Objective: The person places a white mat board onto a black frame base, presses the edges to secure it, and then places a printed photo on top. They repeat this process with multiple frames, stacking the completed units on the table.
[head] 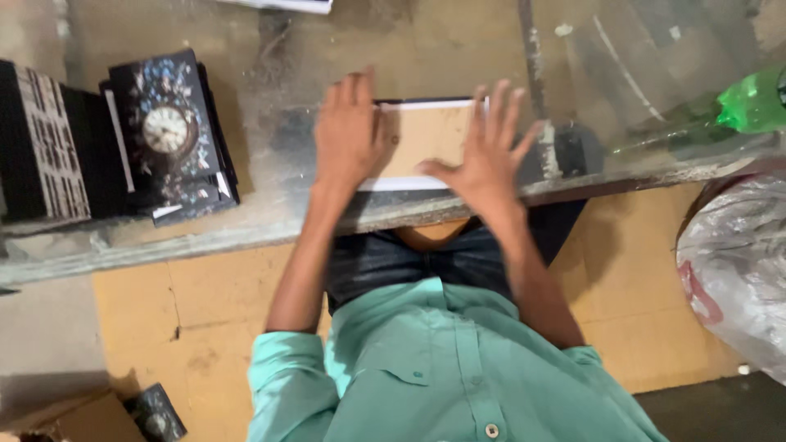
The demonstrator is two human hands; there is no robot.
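Nearest the camera, a green shirt and dark trousers are seen, with the forearms reaching away over the edge of the desk. On the desk a flat tan panel with white edges is lain under both hands, its long axis running left to right. The left hand is laid flat on the panel's left end, fingers together. The right hand is spread over the right end. Further left, a black clock box is stacked. At far right a green bottle is lain.
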